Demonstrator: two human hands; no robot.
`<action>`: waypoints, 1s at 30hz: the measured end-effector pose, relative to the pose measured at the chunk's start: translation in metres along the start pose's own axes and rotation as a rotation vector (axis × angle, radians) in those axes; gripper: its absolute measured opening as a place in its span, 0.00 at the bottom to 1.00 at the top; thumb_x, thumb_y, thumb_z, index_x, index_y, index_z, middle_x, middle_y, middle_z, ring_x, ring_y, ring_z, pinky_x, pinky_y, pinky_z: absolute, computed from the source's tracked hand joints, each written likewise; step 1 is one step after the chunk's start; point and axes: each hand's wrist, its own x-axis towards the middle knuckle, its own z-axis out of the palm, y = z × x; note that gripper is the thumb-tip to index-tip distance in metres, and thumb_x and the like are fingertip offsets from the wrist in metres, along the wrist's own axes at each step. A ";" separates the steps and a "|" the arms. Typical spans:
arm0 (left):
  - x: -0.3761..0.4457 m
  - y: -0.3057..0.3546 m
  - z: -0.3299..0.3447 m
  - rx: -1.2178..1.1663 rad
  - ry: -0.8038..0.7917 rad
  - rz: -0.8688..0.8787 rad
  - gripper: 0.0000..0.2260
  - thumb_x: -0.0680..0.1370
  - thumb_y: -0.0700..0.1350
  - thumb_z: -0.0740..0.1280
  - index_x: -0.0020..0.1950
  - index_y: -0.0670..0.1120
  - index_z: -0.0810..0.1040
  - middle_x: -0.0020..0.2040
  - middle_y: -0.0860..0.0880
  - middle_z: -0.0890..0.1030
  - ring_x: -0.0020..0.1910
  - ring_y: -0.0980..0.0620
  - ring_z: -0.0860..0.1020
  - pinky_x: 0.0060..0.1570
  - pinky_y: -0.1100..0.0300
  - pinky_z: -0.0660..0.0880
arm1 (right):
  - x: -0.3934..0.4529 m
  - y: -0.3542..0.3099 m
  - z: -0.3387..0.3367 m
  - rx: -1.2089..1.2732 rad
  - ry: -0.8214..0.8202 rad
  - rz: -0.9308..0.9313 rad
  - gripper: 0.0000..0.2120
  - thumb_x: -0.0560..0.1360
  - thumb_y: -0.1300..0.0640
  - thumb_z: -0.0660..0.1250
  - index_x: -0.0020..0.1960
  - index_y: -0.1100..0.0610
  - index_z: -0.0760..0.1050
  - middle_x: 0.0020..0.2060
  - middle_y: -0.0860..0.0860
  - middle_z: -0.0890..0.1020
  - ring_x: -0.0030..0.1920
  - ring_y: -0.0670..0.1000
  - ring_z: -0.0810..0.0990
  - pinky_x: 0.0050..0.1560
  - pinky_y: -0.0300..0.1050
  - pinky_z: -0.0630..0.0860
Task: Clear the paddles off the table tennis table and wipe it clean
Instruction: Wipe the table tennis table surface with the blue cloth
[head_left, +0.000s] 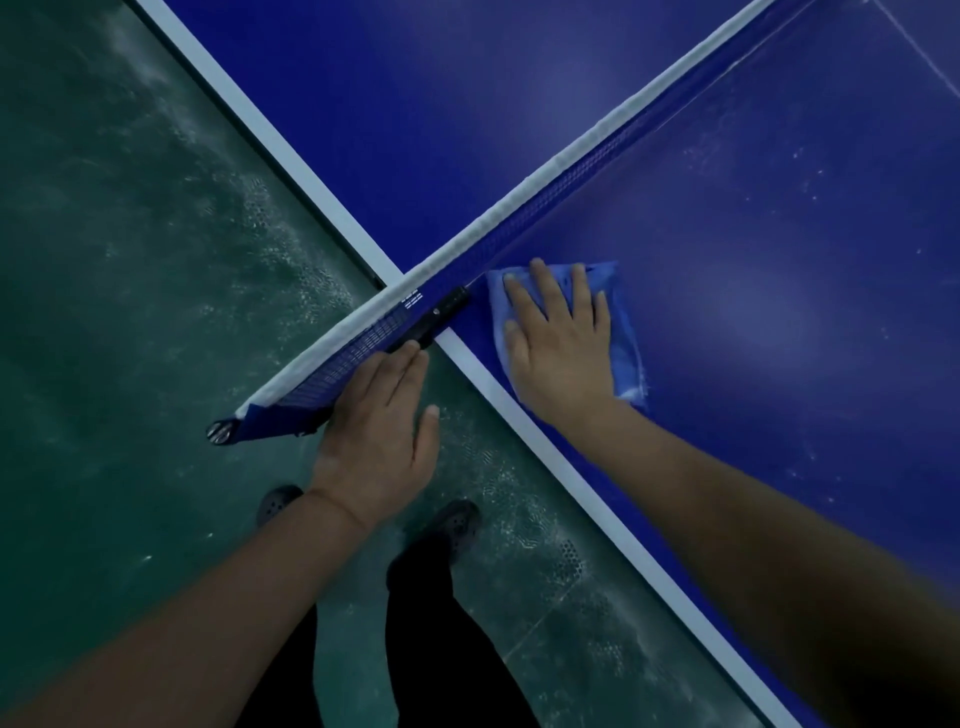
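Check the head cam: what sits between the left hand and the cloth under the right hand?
In the head view, the table's white edge line and the black net clamp lie between the left hand and the blue cloth.

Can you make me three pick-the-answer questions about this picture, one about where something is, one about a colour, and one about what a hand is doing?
1. Where is the cloth?
A. on the floor
B. on the table by the net
C. hanging on the net

2. What colour is the table top?
A. blue
B. red
C. yellow

3. What is the right hand doing?
A. waving in the air
B. holding a paddle
C. pressing flat on the cloth

Answers: 1 B, it lies on the table beside the net. 2 A, the surface is blue. 3 C, its fingers are spread flat on the cloth.
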 end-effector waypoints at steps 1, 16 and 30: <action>0.000 0.000 0.000 -0.010 -0.002 -0.008 0.27 0.80 0.50 0.54 0.72 0.34 0.72 0.72 0.38 0.72 0.70 0.38 0.69 0.73 0.46 0.63 | -0.003 -0.009 0.003 0.001 0.009 0.041 0.27 0.83 0.43 0.45 0.81 0.46 0.56 0.82 0.49 0.53 0.81 0.60 0.45 0.78 0.63 0.44; 0.004 0.006 -0.005 -0.136 -0.003 -0.065 0.26 0.79 0.49 0.56 0.72 0.34 0.72 0.70 0.37 0.74 0.68 0.36 0.70 0.71 0.44 0.65 | -0.044 -0.002 0.015 -0.070 -0.070 -0.491 0.25 0.84 0.44 0.52 0.80 0.45 0.61 0.81 0.49 0.58 0.81 0.61 0.50 0.79 0.63 0.46; 0.112 0.079 0.030 -0.084 -0.154 0.340 0.26 0.81 0.47 0.55 0.77 0.37 0.65 0.79 0.38 0.62 0.79 0.38 0.56 0.78 0.42 0.49 | -0.068 0.080 0.009 0.088 0.143 0.351 0.27 0.83 0.47 0.48 0.81 0.50 0.57 0.80 0.55 0.58 0.78 0.69 0.53 0.74 0.73 0.50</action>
